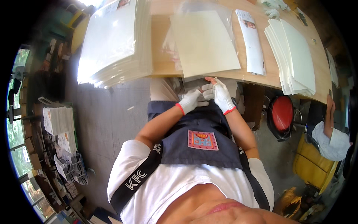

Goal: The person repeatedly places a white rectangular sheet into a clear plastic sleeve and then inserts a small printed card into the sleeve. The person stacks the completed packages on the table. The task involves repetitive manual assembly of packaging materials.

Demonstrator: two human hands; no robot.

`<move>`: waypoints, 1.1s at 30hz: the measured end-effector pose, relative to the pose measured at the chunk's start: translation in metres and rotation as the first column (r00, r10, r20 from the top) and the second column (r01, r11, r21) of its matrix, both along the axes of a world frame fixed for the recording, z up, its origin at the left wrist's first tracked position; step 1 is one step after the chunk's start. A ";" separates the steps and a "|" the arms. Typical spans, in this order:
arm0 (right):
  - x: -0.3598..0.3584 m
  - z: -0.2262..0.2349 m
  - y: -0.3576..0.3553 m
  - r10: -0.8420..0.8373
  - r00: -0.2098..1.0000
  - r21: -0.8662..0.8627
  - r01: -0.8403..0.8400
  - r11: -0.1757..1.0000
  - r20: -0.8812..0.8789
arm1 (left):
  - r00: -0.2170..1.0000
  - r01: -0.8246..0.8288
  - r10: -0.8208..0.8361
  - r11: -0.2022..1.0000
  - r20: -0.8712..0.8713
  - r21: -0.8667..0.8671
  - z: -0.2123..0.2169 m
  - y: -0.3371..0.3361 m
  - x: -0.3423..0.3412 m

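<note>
Both my hands wear white knit gloves with red cuffs and meet in front of my dark apron (186,123), just below the table's near edge. My left hand (192,100) has its fingers stretched toward the right. My right hand (220,94) lies close against it, fingers apart, with a bare fingertip showing out of the glove. Neither hand visibly holds anything. Right ahead on the table lies a cream board sheet (205,44), over clear plastic film (228,22). To its right is a narrow white printed package (250,44).
A thick stack of clear-wrapped white sheets (110,41) overhangs the wooden table (160,44) at left. Fanned white boards (294,56) lie at right. Beyond are a red stool (281,114), a yellow chair (313,164) and another person's arm (329,115). Paper stacks (59,121) stand left.
</note>
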State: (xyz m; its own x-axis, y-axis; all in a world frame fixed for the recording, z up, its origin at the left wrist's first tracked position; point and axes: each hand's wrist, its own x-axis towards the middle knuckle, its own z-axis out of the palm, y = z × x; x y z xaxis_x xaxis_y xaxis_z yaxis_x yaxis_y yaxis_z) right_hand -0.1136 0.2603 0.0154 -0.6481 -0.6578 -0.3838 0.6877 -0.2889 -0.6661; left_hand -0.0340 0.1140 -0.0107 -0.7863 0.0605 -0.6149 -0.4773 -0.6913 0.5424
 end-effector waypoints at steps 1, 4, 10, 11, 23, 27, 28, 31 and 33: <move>0.006 0.011 0.000 0.028 0.995 0.142 -0.014 0.990 -0.097 | 0.995 -0.075 0.081 0.992 0.052 -0.104 0.006 -0.002 0.010; 0.016 0.044 -0.009 0.251 0.869 0.490 -0.012 0.872 -0.426 | 0.987 -0.151 0.131 0.950 -0.090 -0.274 0.006 -0.039 0.022; 0.019 0.019 -0.050 0.732 0.046 0.696 0.354 0.625 -0.680 | 0.993 -0.052 0.006 0.921 -0.118 -0.385 0.011 -0.068 0.026; 0.020 0.014 -0.054 0.799 -0.052 0.717 0.410 0.564 -0.599 | 0.993 -0.063 0.024 0.934 -0.115 -0.350 0.009 -0.069 0.027; -0.037 -0.004 0.101 -0.408 0.670 0.337 0.697 0.633 -0.621 | 0.995 -0.003 -0.056 0.819 -0.085 -0.574 0.004 -0.088 0.041; -0.030 -0.055 0.285 -0.818 0.180 0.037 0.981 0.191 -0.546 | 0.973 -0.002 -0.188 0.576 -0.135 -0.817 -0.009 -0.103 0.049; -0.010 -0.058 0.294 -0.362 0.521 0.416 0.847 0.331 -0.773 | 0.964 -0.059 -0.212 0.415 -0.160 -0.908 0.000 -0.101 0.048; 0.026 -0.065 0.287 0.789 0.510 0.853 0.184 -0.489 0.343 | 0.858 -0.377 -0.467 -0.284 -0.216 -0.882 0.025 -0.098 0.035; 0.004 0.003 0.199 0.772 0.625 0.922 0.357 -0.152 -0.114 | 0.716 -0.622 -0.649 -0.425 -0.258 -0.658 0.042 -0.094 0.025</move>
